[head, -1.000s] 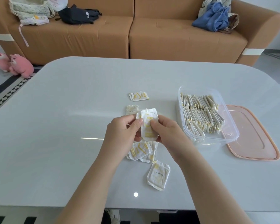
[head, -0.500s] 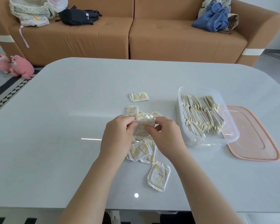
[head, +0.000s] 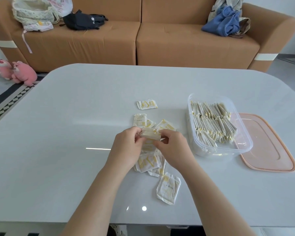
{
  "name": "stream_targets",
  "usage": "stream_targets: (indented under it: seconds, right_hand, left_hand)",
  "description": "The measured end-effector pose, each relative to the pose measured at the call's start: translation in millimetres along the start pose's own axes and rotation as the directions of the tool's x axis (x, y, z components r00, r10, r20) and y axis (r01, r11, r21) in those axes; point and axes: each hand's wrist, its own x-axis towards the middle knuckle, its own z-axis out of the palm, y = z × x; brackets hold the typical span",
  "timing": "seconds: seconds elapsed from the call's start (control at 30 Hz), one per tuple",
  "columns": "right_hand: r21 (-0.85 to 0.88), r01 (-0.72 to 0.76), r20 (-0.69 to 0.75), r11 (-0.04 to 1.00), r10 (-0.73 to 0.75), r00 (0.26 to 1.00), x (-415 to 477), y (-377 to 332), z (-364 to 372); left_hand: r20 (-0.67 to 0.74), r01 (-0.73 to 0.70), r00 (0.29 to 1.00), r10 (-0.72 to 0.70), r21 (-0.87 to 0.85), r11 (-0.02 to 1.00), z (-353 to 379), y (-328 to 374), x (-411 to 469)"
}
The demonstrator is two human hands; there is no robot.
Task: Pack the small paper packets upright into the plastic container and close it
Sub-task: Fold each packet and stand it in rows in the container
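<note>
A small paper packet (head: 150,135) is being pinched at both ends: the left hand (head: 126,147) is gripping its left end and the right hand (head: 173,147) its right end, with the fingers of both curled round it. Its long axis is running left to right, roughly level. Whether one packet or a thin bundle is being held cannot be told. It is being held just above the counter (head: 75,133), near the middle, over a loose heap of packets (head: 148,163) lying flat and overlapping.

A nearer packet (head: 168,188) is lying flat just beside the heap, with its long axis pointing toward the camera. A far packet (head: 146,104) is lying alone beyond the hands, with its long axis left to right.

To the right, well apart from the hands, a clear plastic container (head: 243,147) is standing open. Packed packets (head: 211,123) are standing on edge inside it in rows, leaning slightly. A pink lid (head: 269,150) is lying flat just beside it on the right, with its left edge hidden behind the container.

Beyond the counter, a brown sofa (head: 160,43) is carrying a black bag (head: 82,20) and blue clothing (head: 223,25). Pink plush toys (head: 15,72) are lying on the floor at the left.
</note>
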Motion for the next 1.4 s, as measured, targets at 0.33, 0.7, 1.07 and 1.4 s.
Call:
stream_targets:
  seconds: [0.33,0.7,1.07,1.4]
  right_hand:
    - [0.012,-0.007,0.017,1.000,0.007,1.000,1.1,5.0,3.7]
    - [-0.004,0.269,-0.344,0.963,-0.254,0.904,-10.3,-18.5,-48.7]
    - [-0.212,0.063,-0.496,0.975,-0.163,0.853,-23.7,34.9,-122.8]
    - [-0.640,-0.060,-0.239,0.766,-0.125,0.963,-30.7,50.8,-152.7]
  left_hand:
    - [0.087,0.125,0.989,-0.116,-0.100,0.987,-0.3,2.6,2.5]
    - [0.020,0.164,0.986,-0.164,-0.249,0.954,-8.1,7.7,3.8]
    - [0.092,0.159,0.986,-0.142,-0.209,0.965,-1.9,14.3,2.5]
    - [0.126,0.133,0.986,-0.109,-0.208,0.969,5.2,25.1,7.8]
